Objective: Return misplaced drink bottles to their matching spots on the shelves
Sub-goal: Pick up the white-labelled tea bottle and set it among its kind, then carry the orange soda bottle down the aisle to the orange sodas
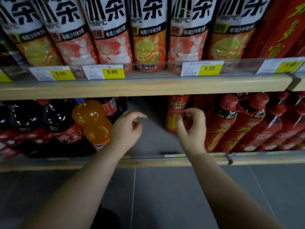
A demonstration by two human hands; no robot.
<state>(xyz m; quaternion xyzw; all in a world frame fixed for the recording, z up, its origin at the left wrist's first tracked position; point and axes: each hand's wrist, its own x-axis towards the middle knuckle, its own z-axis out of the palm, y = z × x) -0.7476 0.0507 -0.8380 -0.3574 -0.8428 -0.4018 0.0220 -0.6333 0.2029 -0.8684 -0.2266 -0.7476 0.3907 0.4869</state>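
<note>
An orange soda bottle with a blue cap stands on the lower shelf among dark cola bottles. My left hand hovers just right of it, fingers loosely curled and holding nothing. A red bottle stands at the left end of a row of red tea bottles. My right hand is in front of its right side, fingertips touching the label, not wrapped around it. A bare grey gap on the shelf lies between my hands.
The upper shelf carries a row of white-labelled iced tea bottles, lemon and peach kinds mixed, with yellow 5.00 price tags on a clear rail. Tall red bottles stand at its right. Grey floor tiles lie below.
</note>
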